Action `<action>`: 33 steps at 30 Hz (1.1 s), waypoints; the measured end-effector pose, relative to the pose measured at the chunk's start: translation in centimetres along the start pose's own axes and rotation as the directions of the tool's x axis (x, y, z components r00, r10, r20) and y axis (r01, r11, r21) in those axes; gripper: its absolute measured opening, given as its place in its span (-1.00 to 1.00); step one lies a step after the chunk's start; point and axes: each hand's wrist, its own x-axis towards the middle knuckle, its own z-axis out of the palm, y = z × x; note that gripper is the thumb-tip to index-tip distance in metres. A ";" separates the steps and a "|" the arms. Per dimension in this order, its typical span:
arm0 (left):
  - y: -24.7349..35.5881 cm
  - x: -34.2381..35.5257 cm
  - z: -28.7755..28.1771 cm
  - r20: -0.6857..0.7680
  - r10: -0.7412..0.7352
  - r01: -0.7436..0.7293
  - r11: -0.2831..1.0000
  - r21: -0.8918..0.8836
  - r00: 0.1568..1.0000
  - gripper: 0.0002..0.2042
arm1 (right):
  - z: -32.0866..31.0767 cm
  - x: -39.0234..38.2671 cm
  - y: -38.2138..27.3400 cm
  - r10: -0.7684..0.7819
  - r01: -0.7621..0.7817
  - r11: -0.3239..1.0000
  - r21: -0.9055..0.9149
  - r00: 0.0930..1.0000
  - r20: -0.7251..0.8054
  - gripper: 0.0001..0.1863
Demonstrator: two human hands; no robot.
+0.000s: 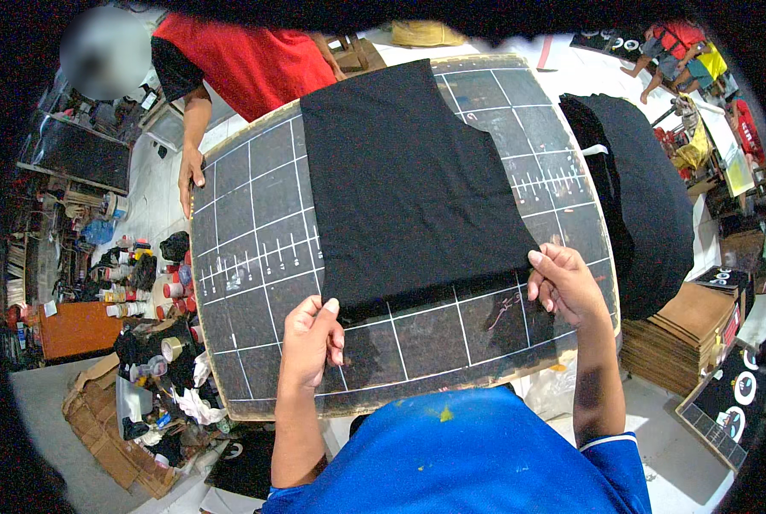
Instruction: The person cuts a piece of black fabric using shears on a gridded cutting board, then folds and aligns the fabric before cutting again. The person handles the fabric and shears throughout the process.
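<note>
Your blue shirt (451, 454) is at the near edge of the gridded worktable (267, 338), between your two forearms. Your left hand (310, 338) is closed, thumb against curled fingers, pinching the near-left corner of the black fabric piece (408, 188). Your right hand (563, 278) pinches the near-right corner between thumb and fingers. The fabric piece lies across the middle of the worktable, its near edge spanning your hands and its body extending to the far edge; the right side steps inward toward the far end. White grid lines and tick scales show on both sides of it. Right of the worktable, locate the black fabric pile (652, 206) and, nearer, the stack of cardboard sheets (678, 334). On the left are red-and-white containers (173, 291) and an orange-brown panel (79, 330). Beyond the far-left corner stands a co-worker in a red shirt (246, 64), one hand (192, 176) at the table edge.
</note>
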 end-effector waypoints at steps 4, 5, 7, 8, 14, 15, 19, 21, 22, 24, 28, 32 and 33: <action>0.1 0.1 0.2 0.072 -0.070 0.068 0.997 0.030 0.995 -0.77 | -0.1 0.0 -0.2 0.088 -0.083 0.995 -0.051 0.992 0.093 -0.70; 0.0 0.1 0.3 0.091 -0.085 0.080 0.995 0.056 0.992 -0.76 | -0.2 0.0 -0.3 0.130 -0.121 0.990 -0.073 0.981 0.145 -0.72; -0.1 0.1 0.3 0.107 -0.084 0.074 0.993 0.089 0.991 -0.76 | -0.2 0.1 -0.5 0.110 -0.108 0.994 -0.028 0.987 0.120 -0.72; 0.0 0.1 0.2 0.072 -0.067 0.061 0.995 0.079 0.995 -0.76 | -0.2 0.2 -0.5 0.123 -0.122 0.992 -0.016 0.989 0.083 -0.72; -0.3 0.1 -0.4 0.040 -0.052 0.045 0.985 0.164 0.998 -0.72 | -0.5 0.6 -0.5 0.152 -0.146 0.979 -0.139 0.988 0.032 -0.73; -0.4 0.1 -0.4 0.010 -0.049 0.046 0.977 0.209 0.999 -0.73 | -0.5 0.7 -0.4 0.156 -0.150 0.977 -0.153 0.987 0.029 -0.73; -0.8 0.1 -0.6 -0.052 -0.055 0.066 0.969 0.238 0.997 -0.74 | -0.7 0.1 0.1 0.156 -0.164 0.967 -0.197 0.986 -0.055 -0.71; -0.9 0.0 -0.6 -0.061 -0.056 0.069 0.969 0.238 0.997 -0.75 | -0.5 -0.4 0.4 0.112 -0.119 0.981 -0.150 0.992 -0.060 -0.71; -0.8 -0.1 -0.6 -0.064 -0.037 0.052 0.966 0.254 0.997 -0.75 | -0.4 -0.6 0.6 0.098 -0.110 0.984 -0.140 0.991 -0.089 -0.71; -0.5 -0.3 -0.3 -0.099 -0.016 0.048 0.944 0.325 0.995 -0.78 | 0.1 -0.8 1.0 0.059 -0.073 0.990 -0.124 0.992 -0.112 -0.72; 1.0 0.2 1.8 -0.164 0.367 -0.145 0.683 0.716 0.916 -0.80 | 1.0 -0.8 1.5 0.029 -0.046 0.990 -0.129 0.991 -0.132 -0.72; 2.8 3.4 7.2 0.298 0.729 -0.528 0.102 0.843 0.616 -0.57 | 1.4 -0.9 1.5 -0.036 0.032 0.999 -0.035 0.991 -0.129 -0.75; 3.1 5.0 9.1 0.385 0.722 -0.616 0.072 0.784 0.575 -0.53 | 1.4 -0.9 1.5 -0.038 0.034 0.999 -0.033 0.991 -0.130 -0.74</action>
